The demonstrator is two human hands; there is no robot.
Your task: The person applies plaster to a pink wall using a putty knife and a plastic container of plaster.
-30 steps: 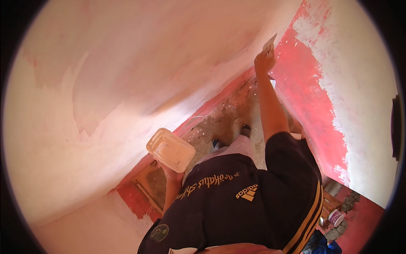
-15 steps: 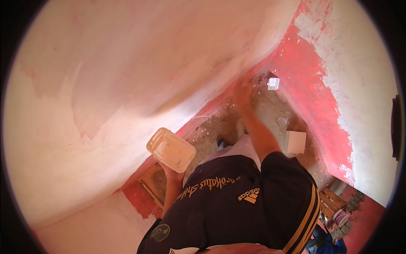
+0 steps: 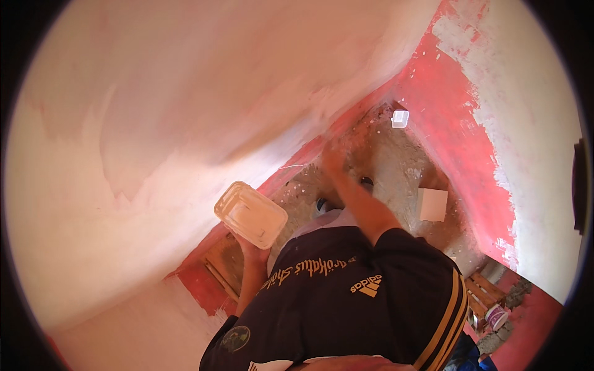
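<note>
My left hand [image 3: 253,248] holds a rectangular plastic tub [image 3: 255,216] from beneath, its top side facing up. The tub looks pale peach inside, and I cannot tell how much it contains. My right hand [image 3: 334,156] is out ahead, close to the lower red strip of the left wall [image 3: 204,99]. Motion smears its fingers, so I cannot make out whether it holds a tool. Pale, smooth, uneven coating covers most of that wall, with darker patches.
A red wall [image 3: 442,93] partly coated in white stands to the right. By the far corner sits a small white container [image 3: 400,119]. A pale box [image 3: 432,204] rests on the dirty, speckled floor [image 3: 396,167]. Wooden slats [image 3: 482,290] and a white-and-purple bucket [image 3: 496,317] lie behind at right.
My right hand and forearm have swung left and a little nearer to me along the wall's base. The left hand and tub have hardly moved.
</note>
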